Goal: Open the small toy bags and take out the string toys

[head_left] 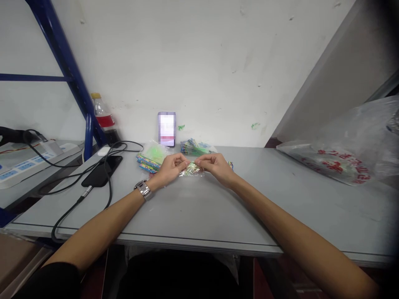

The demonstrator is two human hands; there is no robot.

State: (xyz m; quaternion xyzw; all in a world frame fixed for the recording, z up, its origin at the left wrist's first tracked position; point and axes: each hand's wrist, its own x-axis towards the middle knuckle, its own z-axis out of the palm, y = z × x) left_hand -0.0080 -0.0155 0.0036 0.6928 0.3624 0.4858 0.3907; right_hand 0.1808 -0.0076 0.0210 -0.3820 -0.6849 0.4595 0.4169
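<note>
My left hand and my right hand meet over the grey table, both pinching a small clear plastic packet with greenish, colourful contents. The packet lies low on the table between my fingertips. A metal watch is on my left wrist. Just behind my hands lie more colourful packets: a pile at the left and a pile at the back.
A phone leans upright against the wall. A black phone with cables lies at the left, next to a white power strip and a bottle. A large plastic bag lies at the right. A blue rack frame stands at the left.
</note>
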